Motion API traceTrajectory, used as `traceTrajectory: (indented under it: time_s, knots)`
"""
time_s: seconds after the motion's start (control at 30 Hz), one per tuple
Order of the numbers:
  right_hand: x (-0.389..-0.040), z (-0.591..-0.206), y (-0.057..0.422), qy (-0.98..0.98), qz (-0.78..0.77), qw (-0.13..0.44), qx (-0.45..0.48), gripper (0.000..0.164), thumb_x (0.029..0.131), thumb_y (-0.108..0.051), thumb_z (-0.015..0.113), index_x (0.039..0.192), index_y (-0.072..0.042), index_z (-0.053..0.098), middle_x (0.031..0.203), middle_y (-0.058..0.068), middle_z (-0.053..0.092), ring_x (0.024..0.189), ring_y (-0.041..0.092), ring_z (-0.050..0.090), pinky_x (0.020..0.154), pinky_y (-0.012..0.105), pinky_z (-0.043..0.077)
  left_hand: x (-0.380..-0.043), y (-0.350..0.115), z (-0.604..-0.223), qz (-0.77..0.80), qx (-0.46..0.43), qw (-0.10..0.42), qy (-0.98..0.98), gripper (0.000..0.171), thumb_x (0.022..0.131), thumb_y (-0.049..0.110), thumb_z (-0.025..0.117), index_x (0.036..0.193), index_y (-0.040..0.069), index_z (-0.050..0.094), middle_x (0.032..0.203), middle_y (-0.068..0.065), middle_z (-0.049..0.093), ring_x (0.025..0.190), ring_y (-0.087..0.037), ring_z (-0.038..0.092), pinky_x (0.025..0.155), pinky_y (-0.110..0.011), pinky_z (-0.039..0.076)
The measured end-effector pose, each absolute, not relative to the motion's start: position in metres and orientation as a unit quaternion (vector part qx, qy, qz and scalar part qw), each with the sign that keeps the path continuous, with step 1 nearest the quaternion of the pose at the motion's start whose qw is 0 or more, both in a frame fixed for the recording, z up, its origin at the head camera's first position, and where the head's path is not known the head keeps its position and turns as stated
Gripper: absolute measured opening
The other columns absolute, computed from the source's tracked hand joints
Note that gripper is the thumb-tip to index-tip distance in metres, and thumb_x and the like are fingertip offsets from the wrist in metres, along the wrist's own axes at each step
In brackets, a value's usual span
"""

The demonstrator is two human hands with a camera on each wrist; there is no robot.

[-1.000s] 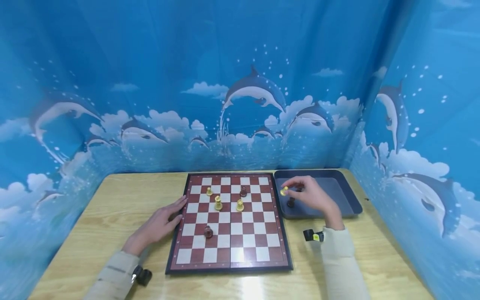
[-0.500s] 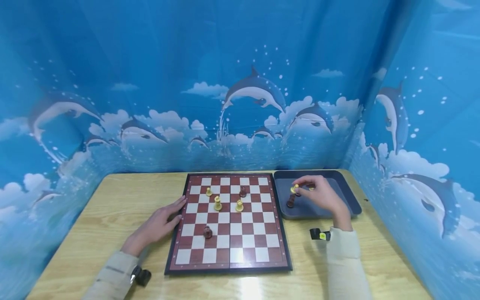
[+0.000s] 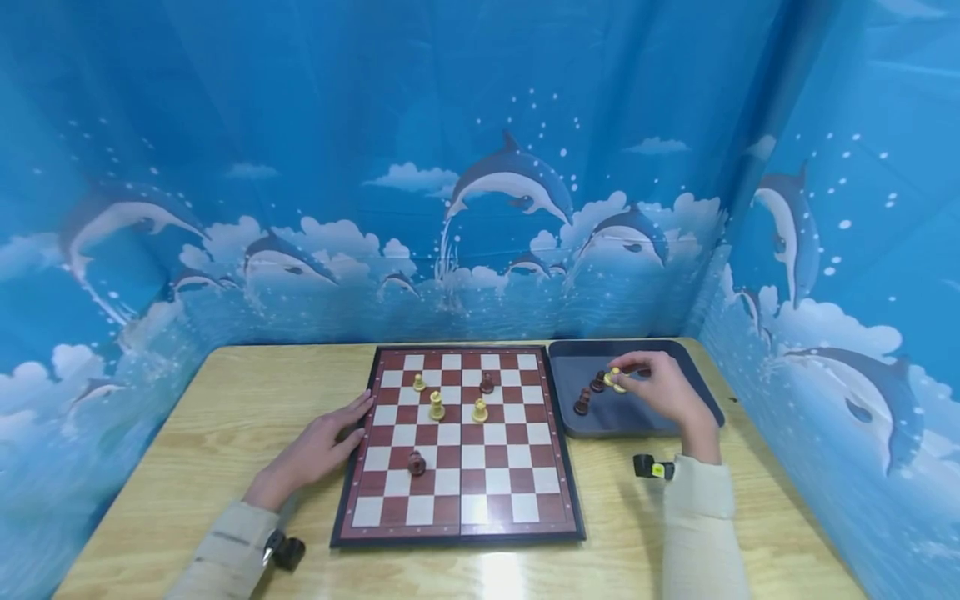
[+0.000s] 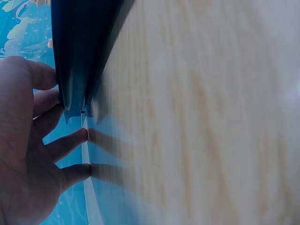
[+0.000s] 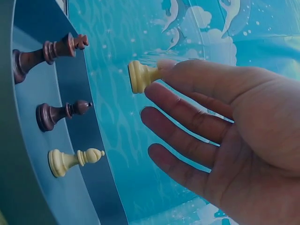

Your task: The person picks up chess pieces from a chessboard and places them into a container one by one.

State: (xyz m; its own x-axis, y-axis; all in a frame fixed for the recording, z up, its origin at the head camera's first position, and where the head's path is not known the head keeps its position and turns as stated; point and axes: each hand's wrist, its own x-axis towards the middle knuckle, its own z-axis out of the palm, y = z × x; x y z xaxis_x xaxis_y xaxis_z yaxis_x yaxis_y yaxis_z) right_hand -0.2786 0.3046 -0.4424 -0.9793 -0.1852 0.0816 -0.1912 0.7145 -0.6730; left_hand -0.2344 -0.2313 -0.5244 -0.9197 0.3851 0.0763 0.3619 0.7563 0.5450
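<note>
My right hand (image 3: 660, 387) is over the dark tray (image 3: 701, 400), pinching a pale yellow chess piece (image 5: 139, 76) between thumb and forefinger. Its top is hidden by the fingertips, while the base shows in the right wrist view. Inside the tray stand a dark king (image 5: 49, 52), a dark bishop (image 5: 61, 114) and a pale bishop (image 5: 72, 160). Fingers of my left hand (image 3: 322, 446) lie relaxed along the left edge of the chessboard (image 3: 456, 533). In the left wrist view its fingertips meet the board's dark side (image 4: 70, 70).
On the board stand a pale pawn (image 3: 418, 382), two taller pale pieces, one left of the centre fold (image 3: 437, 406), plus a dark piece (image 3: 487, 382) at the back and another dark piece (image 3: 417, 463) nearer the front. A dolphin-print curtain (image 3: 480, 250) closes off the table's back.
The right hand has moved rightward over the tray with the pale chess piece, uncovering dark pieces at the tray's left. My left hand and the board have stayed put.
</note>
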Motion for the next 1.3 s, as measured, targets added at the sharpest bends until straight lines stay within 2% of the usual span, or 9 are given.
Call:
traceTrajectory:
  time_s: [0.3, 0.67, 0.97, 1.17, 1.3]
  knots:
    - [-0.278, -0.444, 0.310, -0.929, 0.356, 0.001, 0.098, 0.020, 0.098, -0.014, 0.068, 0.115, -0.004, 0.074, 0.115, 0.016, 0.072, 0.107, 0.034, 0.066, 0.092, 0.054, 0.056, -0.235, -0.231, -0.524, 0.285, 0.195, 0.021, 0.938, 0.055, 0.106, 0.023, 0.053, 0.156, 0.005, 0.037, 0.165, -0.013, 0.029, 0.148, -0.041, 0.035, 0.118, -0.059, 0.034]
    - [-0.282, -0.450, 0.318, -0.934, 0.347, -0.006, 0.089, 0.023, 0.099, -0.012, 0.067, 0.116, 0.002, 0.072, 0.111, 0.017, 0.073, 0.107, 0.036, 0.067, 0.097, 0.057, 0.053, -0.235, -0.231, -0.523, 0.286, 0.194, 0.024, 0.938, 0.055, 0.106, 0.023, 0.052, 0.156, 0.005, 0.036, 0.166, -0.013, 0.028, 0.148, -0.041, 0.035, 0.118, -0.058, 0.033]
    - [-0.286, -0.464, 0.320, -0.939, 0.335, -0.013, 0.073, 0.017, 0.096, -0.009, 0.070, 0.108, 0.002, 0.074, 0.106, 0.019, 0.073, 0.101, 0.036, 0.067, 0.088, 0.054, 0.056, -0.233, -0.231, -0.523, 0.287, 0.204, 0.013, 0.936, 0.054, 0.107, 0.023, 0.052, 0.155, 0.003, 0.038, 0.165, -0.015, 0.030, 0.146, -0.042, 0.036, 0.117, -0.059, 0.034]
    - [-0.290, -0.470, 0.321, -0.942, 0.326, -0.010, 0.078, 0.015, 0.094, -0.008, 0.072, 0.104, 0.002, 0.075, 0.102, 0.018, 0.074, 0.097, 0.034, 0.068, 0.087, 0.051, 0.057, -0.234, -0.231, -0.525, 0.288, 0.203, 0.016, 0.936, 0.054, 0.107, 0.023, 0.052, 0.155, 0.003, 0.037, 0.165, -0.014, 0.029, 0.147, -0.042, 0.036, 0.117, -0.059, 0.033]
    - [-0.291, -0.471, 0.320, -0.945, 0.316, -0.029, 0.076, 0.015, 0.094, -0.008, 0.071, 0.104, 0.002, 0.074, 0.103, 0.018, 0.074, 0.098, 0.034, 0.068, 0.088, 0.052, 0.057, -0.234, -0.232, -0.526, 0.290, 0.205, 0.015, 0.935, 0.054, 0.107, 0.023, 0.052, 0.155, 0.003, 0.037, 0.165, -0.014, 0.029, 0.147, -0.041, 0.035, 0.118, -0.058, 0.034]
